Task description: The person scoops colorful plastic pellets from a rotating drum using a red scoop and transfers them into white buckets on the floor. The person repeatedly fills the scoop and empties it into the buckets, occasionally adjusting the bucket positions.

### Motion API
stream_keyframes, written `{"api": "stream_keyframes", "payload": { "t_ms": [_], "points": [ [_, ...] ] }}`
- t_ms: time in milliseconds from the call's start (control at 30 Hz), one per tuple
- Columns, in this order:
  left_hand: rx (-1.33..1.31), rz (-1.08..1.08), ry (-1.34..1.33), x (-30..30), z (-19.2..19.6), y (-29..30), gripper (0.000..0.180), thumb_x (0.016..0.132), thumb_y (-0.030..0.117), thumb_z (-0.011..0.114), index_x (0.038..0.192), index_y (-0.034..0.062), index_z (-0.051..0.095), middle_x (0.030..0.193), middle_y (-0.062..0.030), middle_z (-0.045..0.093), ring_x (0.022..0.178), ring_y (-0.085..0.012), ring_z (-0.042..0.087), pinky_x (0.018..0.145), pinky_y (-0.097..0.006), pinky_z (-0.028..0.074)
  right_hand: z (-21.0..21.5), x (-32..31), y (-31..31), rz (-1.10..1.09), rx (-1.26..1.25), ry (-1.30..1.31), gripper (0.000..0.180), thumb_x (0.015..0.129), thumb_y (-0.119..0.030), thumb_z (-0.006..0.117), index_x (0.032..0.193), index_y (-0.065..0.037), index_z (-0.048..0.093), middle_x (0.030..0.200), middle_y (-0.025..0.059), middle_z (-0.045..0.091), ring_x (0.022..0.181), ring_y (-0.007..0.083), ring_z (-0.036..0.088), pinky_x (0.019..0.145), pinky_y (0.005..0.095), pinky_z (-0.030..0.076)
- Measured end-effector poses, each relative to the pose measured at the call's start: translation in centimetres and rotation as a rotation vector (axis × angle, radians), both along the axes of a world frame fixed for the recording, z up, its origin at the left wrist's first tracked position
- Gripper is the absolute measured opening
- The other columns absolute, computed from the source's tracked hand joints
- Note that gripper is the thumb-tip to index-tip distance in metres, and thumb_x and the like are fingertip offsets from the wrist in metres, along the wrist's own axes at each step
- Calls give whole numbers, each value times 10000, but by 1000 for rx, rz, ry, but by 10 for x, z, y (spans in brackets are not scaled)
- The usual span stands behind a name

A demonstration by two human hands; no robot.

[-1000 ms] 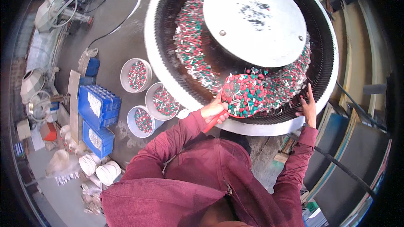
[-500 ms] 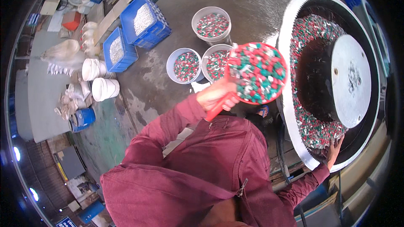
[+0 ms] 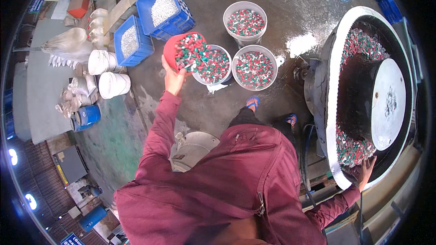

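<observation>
My left hand [image 3: 174, 80] grips a red plastic scoop [image 3: 170, 51] heaped with small red, green and white pieces [image 3: 190, 53]. The scoop is tipped to the right over the edge of the left bucket [image 3: 230, 64], which holds more of the same pieces. At the far right, my right hand [image 3: 366, 170] rests inside a big round machine bowl [image 3: 333, 147] with a white rim. Its fingers are spread at the near end of the mixed pieces [image 3: 352, 149] there; the fingertips touch or nearly touch them.
Two more filled buckets stand close by, one on the right [image 3: 254, 89] and one farther off [image 3: 247, 40]. Blue crates [image 3: 172, 26] of white pieces, white pails [image 3: 114, 86] and a blue drum [image 3: 88, 117] are on the left. The floor looks wet.
The scoop has swung left from beside the machine to over the left bucket and tilted from level. My right hand stays in the bowl. My body has turned slightly left.
</observation>
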State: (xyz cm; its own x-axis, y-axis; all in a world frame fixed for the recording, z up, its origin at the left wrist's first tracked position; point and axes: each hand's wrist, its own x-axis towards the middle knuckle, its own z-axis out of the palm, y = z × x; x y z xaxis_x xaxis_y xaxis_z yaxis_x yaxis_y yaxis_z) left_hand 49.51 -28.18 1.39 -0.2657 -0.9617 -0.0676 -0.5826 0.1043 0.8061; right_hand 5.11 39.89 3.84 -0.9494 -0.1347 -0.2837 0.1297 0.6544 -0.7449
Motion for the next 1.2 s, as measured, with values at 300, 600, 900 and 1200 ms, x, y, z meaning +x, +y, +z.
{"api": "stream_keyframes", "payload": {
  "t_ms": [300, 600, 900, 1200],
  "points": [
    [-172, -43, -830, 13, -163, -56, 1021, 663, -24, 663, 1384, 439, 108, 995, -194, 538, 964, -363, 545, 764, -476, 468, 87, 41, 21, -268, 288, -105, 759, 842, -159, 588, 1419, -326, 123, 1424, 221, 231, 1217, 355, 379, 817, 494, 457],
    [-155, 161, -513, -9, -165, -56, 961, 682, -47, 623, 1398, 344, 116, 1036, -207, 529, 879, -315, 583, 745, -436, 478, 96, 29, 127, -325, 422, -138, 728, 849, -190, 551, 1425, -314, 123, 1422, 203, 256, 1229, 340, 389, 873, 410, 438],
    [37, -376, 596, -221, 26, 49, 805, 709, -44, 640, 1339, 158, 182, 1205, -154, 442, 740, -184, 594, 551, -256, 498, 12, 18, 132, -249, 244, 197, 591, 841, -202, 594, 1366, -100, 344, 1377, 180, 351, 1256, 233, 359, 1012, 350, 291],
    [-815, -1149, -679, -595, 10, 240, 818, 775, 112, 463, 1427, 149, -29, 705, -230, 629, 610, -364, 627, 632, -498, 485, -206, -134, 220, -267, 80, 19, 612, 882, -323, 522, 1334, 34, 315, 1334, 226, 391, 1237, 283, 386, 1022, 334, 282]
  ]
}}
